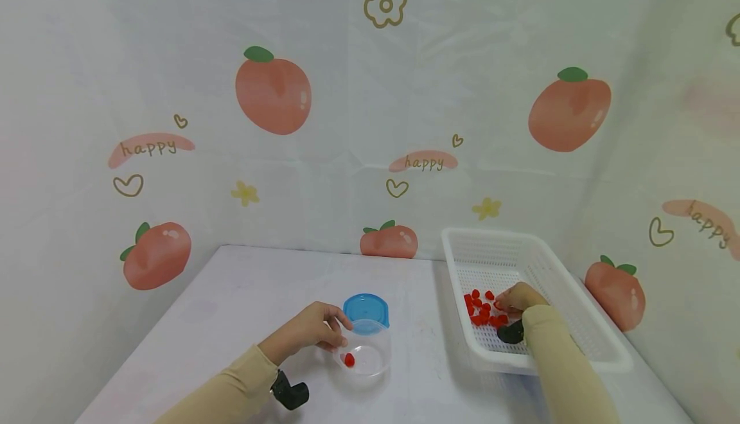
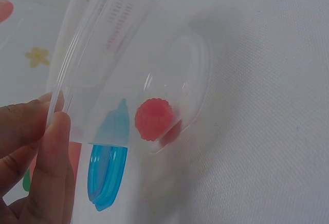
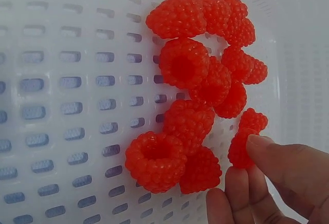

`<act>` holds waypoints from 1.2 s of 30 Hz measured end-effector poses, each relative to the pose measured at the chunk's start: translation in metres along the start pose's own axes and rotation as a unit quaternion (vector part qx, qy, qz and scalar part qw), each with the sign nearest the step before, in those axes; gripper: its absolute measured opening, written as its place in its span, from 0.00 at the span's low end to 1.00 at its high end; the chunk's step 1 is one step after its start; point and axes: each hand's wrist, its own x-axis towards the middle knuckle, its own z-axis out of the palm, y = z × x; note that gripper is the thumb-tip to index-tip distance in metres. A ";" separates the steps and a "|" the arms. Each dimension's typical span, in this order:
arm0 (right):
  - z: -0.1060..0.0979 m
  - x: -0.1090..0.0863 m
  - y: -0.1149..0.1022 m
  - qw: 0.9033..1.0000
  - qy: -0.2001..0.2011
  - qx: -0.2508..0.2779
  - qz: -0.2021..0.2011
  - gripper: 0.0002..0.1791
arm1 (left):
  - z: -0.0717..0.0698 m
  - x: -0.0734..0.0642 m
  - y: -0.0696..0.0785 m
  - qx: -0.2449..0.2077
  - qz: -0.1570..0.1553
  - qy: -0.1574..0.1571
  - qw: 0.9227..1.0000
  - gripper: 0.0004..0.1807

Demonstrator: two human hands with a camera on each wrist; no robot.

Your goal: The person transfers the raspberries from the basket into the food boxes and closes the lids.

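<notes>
- With left hand [image 1: 322, 327], pinching one clear cup [image 1: 370, 361] at head view's six o'clock, containing one raspberry [image 1: 349, 360].
- With right hand [image 1: 518, 299], pinching another raspberry [image 3: 240, 151] inside one white basket [image 1: 497, 254], four o'clock, among roughly twelve others [image 3: 186, 64].

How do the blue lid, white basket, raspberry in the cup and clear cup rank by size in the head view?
1. White basket
2. Clear cup
3. Blue lid, partly behind the cup
4. Raspberry in the cup

Long plain beige sleeves [image 1: 225, 385], lightly creased; compact black unit [image 1: 291, 395] at left wrist, rounded black piece [image 1: 511, 332] at right.
</notes>
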 end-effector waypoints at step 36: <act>-0.017 -0.013 -0.009 0.955 -0.029 0.237 -0.176 0.24 | 0.001 -0.002 0.003 0.021 -0.005 0.006 1.000 0.11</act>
